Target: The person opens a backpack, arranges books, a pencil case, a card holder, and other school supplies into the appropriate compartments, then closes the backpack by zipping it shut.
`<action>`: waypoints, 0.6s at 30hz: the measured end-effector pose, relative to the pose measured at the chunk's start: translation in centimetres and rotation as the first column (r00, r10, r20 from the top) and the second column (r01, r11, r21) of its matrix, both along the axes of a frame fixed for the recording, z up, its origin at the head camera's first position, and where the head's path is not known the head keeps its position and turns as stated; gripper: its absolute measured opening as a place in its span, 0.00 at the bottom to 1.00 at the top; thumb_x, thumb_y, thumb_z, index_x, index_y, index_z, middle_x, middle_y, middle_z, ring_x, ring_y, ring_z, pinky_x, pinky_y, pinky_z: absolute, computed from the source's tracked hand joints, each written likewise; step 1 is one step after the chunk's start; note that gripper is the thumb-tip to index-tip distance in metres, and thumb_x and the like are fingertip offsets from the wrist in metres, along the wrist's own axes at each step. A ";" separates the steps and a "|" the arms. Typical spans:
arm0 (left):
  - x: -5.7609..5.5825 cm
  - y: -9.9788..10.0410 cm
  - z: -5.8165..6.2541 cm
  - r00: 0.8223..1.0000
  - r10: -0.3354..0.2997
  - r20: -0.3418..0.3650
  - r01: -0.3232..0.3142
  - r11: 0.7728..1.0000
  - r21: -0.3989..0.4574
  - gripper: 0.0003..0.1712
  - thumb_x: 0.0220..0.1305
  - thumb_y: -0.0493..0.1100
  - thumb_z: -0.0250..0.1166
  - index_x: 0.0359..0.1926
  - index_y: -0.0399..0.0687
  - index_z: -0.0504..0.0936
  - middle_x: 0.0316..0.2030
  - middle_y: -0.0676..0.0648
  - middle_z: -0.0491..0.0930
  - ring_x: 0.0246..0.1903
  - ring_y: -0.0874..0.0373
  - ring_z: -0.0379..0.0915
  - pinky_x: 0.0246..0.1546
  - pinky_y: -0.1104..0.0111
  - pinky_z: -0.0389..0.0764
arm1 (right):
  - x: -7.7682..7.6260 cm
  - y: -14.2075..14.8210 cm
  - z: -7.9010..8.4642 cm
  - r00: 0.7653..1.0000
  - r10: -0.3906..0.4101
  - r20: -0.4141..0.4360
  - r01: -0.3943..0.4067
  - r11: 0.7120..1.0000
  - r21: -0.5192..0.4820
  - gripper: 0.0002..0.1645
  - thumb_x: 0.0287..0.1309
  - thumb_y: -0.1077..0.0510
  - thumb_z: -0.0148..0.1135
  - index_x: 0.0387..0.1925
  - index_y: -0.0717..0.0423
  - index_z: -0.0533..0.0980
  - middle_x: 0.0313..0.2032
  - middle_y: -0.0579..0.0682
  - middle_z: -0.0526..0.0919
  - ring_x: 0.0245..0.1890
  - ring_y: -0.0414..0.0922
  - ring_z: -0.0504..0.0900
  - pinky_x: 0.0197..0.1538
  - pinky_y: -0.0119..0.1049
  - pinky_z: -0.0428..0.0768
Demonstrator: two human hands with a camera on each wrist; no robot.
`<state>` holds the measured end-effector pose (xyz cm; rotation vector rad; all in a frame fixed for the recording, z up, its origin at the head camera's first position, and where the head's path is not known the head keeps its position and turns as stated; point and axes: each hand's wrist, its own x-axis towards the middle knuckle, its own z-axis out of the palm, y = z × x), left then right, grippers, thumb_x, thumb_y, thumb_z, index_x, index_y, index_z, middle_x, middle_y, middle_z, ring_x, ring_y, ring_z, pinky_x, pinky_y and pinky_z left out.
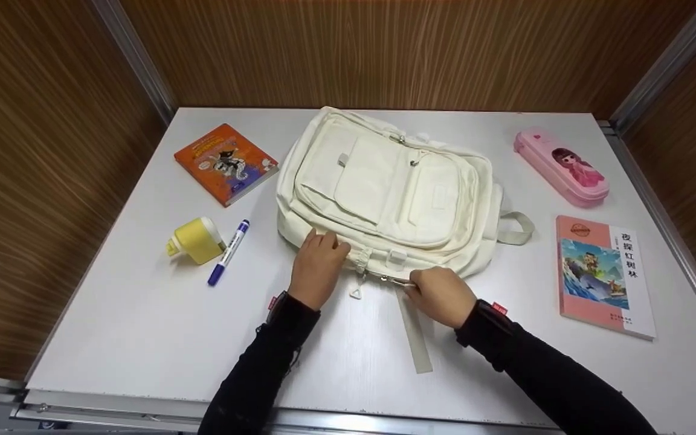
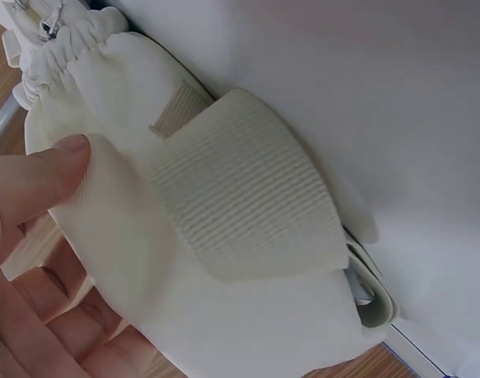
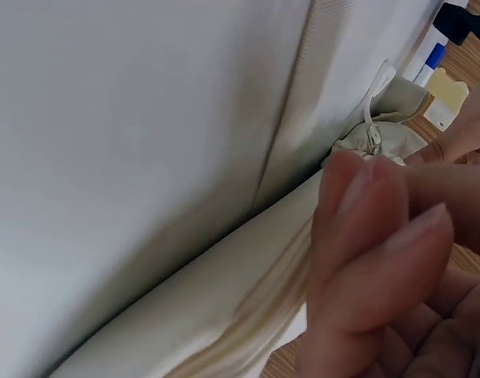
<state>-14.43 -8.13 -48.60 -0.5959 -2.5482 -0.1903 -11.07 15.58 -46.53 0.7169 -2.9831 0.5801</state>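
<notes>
A cream backpack (image 1: 372,175) lies on its back on the white table, its front pockets facing up. My left hand (image 1: 316,269) grips its near side by the gathered side pocket. In the left wrist view the thumb (image 2: 62,169) presses the cream fabric (image 2: 129,228), the other fingers curling behind it, close to a wide webbing strap (image 2: 247,189). With bent fingers my right hand (image 1: 444,296) pinches the zipper pull (image 1: 407,283) on the near edge. The right wrist view shows those fingertips (image 3: 417,228) together, hiding most of the pull.
Left of the backpack lie an orange book (image 1: 227,163), a yellow-and-white bottle (image 1: 197,240) and a blue marker (image 1: 229,252). On the right are a pink pencil case (image 1: 559,166) and a paperback (image 1: 605,275). A loose strap (image 1: 414,332) trails toward the front; wood-grain panels (image 1: 408,54) enclose the table.
</notes>
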 end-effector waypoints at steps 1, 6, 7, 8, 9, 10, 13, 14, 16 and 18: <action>-0.1 -0.2 0.0 1.000 -0.003 0.004 0.003 1.000 -0.006 0.09 0.52 0.31 0.66 0.32 0.49 0.81 0.31 0.48 0.77 0.35 0.50 0.78 0.62 0.54 0.73 | 0.0 0.1 0.0 1.000 0.001 -0.003 -0.001 1.000 0.002 0.18 0.56 0.61 0.63 0.14 0.51 0.68 0.14 0.39 0.62 0.16 0.39 0.63 0.22 0.33 0.64; -0.5 -1.0 -0.2 1.000 -0.024 -0.013 0.024 1.000 -0.007 0.09 0.52 0.31 0.66 0.32 0.48 0.80 0.30 0.48 0.76 0.35 0.50 0.79 0.62 0.53 0.73 | 0.3 0.6 0.1 1.000 0.006 0.002 -0.006 1.000 0.007 0.19 0.56 0.60 0.63 0.13 0.51 0.68 0.13 0.39 0.62 0.16 0.39 0.63 0.22 0.34 0.63; -0.5 -1.1 -0.2 1.000 -0.027 -0.014 0.027 1.000 -0.007 0.08 0.53 0.31 0.66 0.32 0.48 0.80 0.30 0.48 0.76 0.35 0.50 0.79 0.62 0.53 0.73 | 0.3 0.7 0.1 1.000 0.007 0.002 -0.007 1.000 0.008 0.20 0.56 0.60 0.63 0.13 0.51 0.67 0.13 0.39 0.62 0.16 0.39 0.63 0.22 0.33 0.63; -0.6 -1.3 -0.2 0.999 -0.032 -0.021 0.032 0.999 -0.003 0.08 0.53 0.32 0.67 0.31 0.49 0.79 0.29 0.48 0.75 0.34 0.50 0.79 0.62 0.53 0.74 | 0.4 0.9 0.1 1.000 0.008 0.002 -0.008 1.000 0.009 0.20 0.56 0.59 0.63 0.13 0.51 0.67 0.13 0.39 0.61 0.16 0.39 0.63 0.22 0.33 0.63; -0.7 -1.4 -0.2 0.999 -0.035 -0.024 0.035 0.999 -0.003 0.07 0.53 0.32 0.67 0.31 0.49 0.79 0.29 0.49 0.75 0.34 0.50 0.78 0.62 0.54 0.74 | 0.4 1.0 0.0 1.000 0.009 0.000 -0.009 1.000 0.011 0.21 0.56 0.59 0.64 0.13 0.51 0.66 0.13 0.38 0.61 0.16 0.38 0.62 0.22 0.33 0.63; -0.8 -1.6 -0.1 0.999 -0.036 -0.022 0.036 0.999 -0.003 0.07 0.53 0.33 0.67 0.30 0.49 0.78 0.29 0.49 0.75 0.34 0.50 0.78 0.62 0.54 0.74 | 0.5 1.2 0.0 1.000 0.010 -0.003 -0.010 1.000 0.012 0.21 0.56 0.59 0.64 0.12 0.51 0.66 0.13 0.38 0.60 0.16 0.38 0.62 0.22 0.33 0.63; -1.2 -2.0 0.0 0.999 -0.039 -0.014 0.039 0.999 -0.003 0.07 0.53 0.35 0.68 0.29 0.48 0.76 0.29 0.49 0.75 0.34 0.51 0.79 0.62 0.53 0.73 | 0.8 1.7 0.0 1.000 0.012 -0.009 -0.012 1.000 0.009 0.21 0.56 0.59 0.64 0.12 0.51 0.66 0.13 0.38 0.59 0.16 0.38 0.61 0.22 0.33 0.63; -1.3 -2.2 0.0 0.999 -0.039 -0.013 0.039 0.999 -0.001 0.07 0.53 0.35 0.67 0.28 0.48 0.76 0.29 0.49 0.75 0.34 0.51 0.79 0.62 0.53 0.73 | 0.9 1.8 0.0 1.000 0.013 -0.008 -0.012 1.000 0.007 0.21 0.56 0.60 0.64 0.13 0.51 0.66 0.13 0.38 0.59 0.16 0.38 0.61 0.23 0.33 0.63; -1.6 -2.5 0.1 0.999 -0.034 0.004 0.034 0.999 -0.003 0.08 0.53 0.35 0.67 0.27 0.48 0.75 0.30 0.49 0.76 0.34 0.51 0.80 0.62 0.53 0.73 | 1.0 2.1 0.1 1.000 0.011 -0.004 -0.011 1.000 0.006 0.21 0.56 0.60 0.64 0.13 0.51 0.66 0.13 0.38 0.59 0.17 0.38 0.61 0.23 0.32 0.62; -1.9 -2.8 0.2 0.999 -0.029 0.019 0.029 1.000 0.003 0.07 0.53 0.34 0.67 0.27 0.47 0.75 0.30 0.49 0.77 0.33 0.51 0.80 0.62 0.53 0.73 | 1.1 2.4 0.1 1.000 0.010 -0.004 -0.010 1.000 0.009 0.20 0.55 0.61 0.64 0.13 0.51 0.66 0.13 0.38 0.60 0.17 0.37 0.61 0.23 0.32 0.62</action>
